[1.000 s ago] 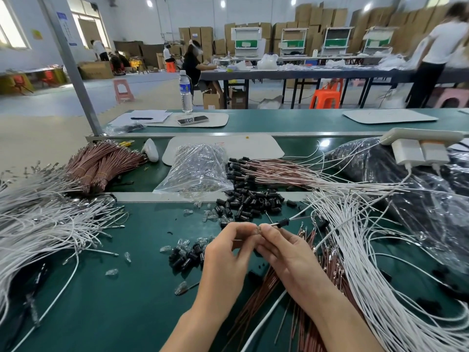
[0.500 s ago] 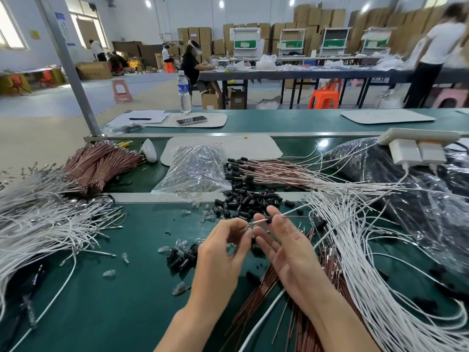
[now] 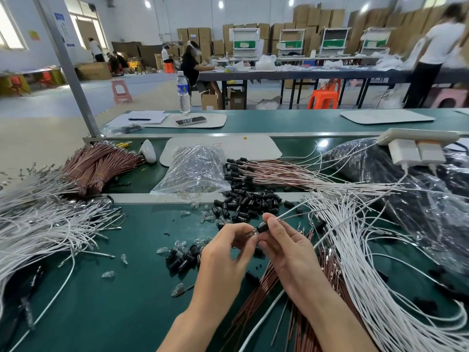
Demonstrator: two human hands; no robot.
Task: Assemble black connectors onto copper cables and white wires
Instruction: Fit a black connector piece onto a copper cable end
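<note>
Black connector point(image 3: 263, 228), centre frame above the green bench point(image 3: 114, 288), is pinched at either end by the left hand point(image 3: 223, 252) and right hand point(image 3: 289, 250), seemingly being seated on a wire point(image 3: 291, 216); next, it likely needs pushing home.

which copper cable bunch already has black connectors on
The spread bunch right of the clear bag: black connectors cap its left ends. The tied bunch far left shows none.
</note>
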